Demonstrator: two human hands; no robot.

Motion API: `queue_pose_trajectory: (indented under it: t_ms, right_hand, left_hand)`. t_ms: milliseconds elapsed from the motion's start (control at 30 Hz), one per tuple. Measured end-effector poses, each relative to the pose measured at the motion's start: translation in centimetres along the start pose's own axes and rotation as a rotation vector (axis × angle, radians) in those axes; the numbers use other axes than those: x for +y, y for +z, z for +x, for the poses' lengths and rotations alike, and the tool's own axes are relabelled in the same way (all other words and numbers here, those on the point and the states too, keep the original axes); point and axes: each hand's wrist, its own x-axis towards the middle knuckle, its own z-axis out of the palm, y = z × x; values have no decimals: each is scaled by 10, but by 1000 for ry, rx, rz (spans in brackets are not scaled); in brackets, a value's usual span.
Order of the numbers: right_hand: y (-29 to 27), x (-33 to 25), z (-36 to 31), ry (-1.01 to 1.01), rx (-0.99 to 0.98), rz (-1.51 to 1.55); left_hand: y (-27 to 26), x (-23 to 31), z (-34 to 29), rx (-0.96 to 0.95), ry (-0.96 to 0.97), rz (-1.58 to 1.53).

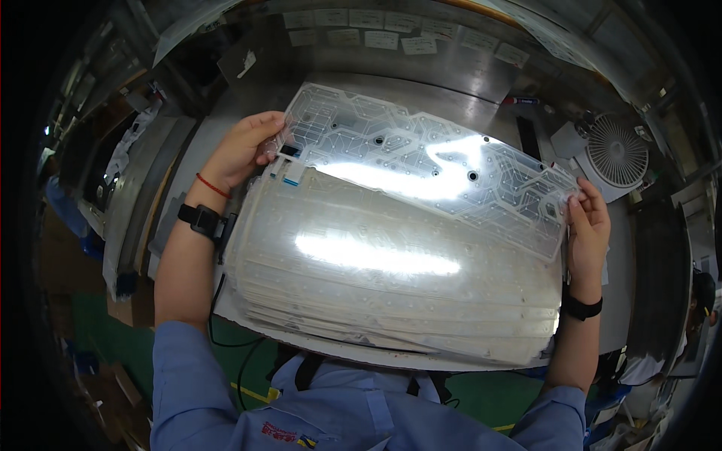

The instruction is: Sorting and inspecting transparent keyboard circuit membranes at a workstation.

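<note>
A clear keyboard membrane sheet [406, 139], printed with silvery circuit lines and pierced by small dark holes, stretches between my two hands. My left hand [252, 143] pinches its left end. At the other end my right hand [590, 218] grips the short edge between thumb and fingers. The sheet tilts down toward the right, and bright glare hides part of its lines. A short tail with a blue tip [291, 181] hangs from its left part. Below and nearer to me lies a thick stack of similar translucent sheets [376, 293], their front edges fanned in layers.
A small white fan [617, 150] stands at the right back. Near it lie a black strip [529, 137] and a red and blue marker [520, 101]. Paper labels [381, 40] line the metal panel behind. A black cable [213, 323] hangs at the table's left edge.
</note>
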Motion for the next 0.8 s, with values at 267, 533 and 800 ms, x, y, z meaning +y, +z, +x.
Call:
queue_pose_trajectory:
  t_ms: [267,533,800]
  right_hand:
    - [4,-5,-1,71,-34,-26]
    - [-3,-2,-6,304,-316,-320]
    - [0,-4,-8,111,-287,-342]
  left_hand:
    - [-17,-13,5,60,84,-133]
    - [12,2,1,247,93,-193]
    - [7,-1,0,165,60,-80]
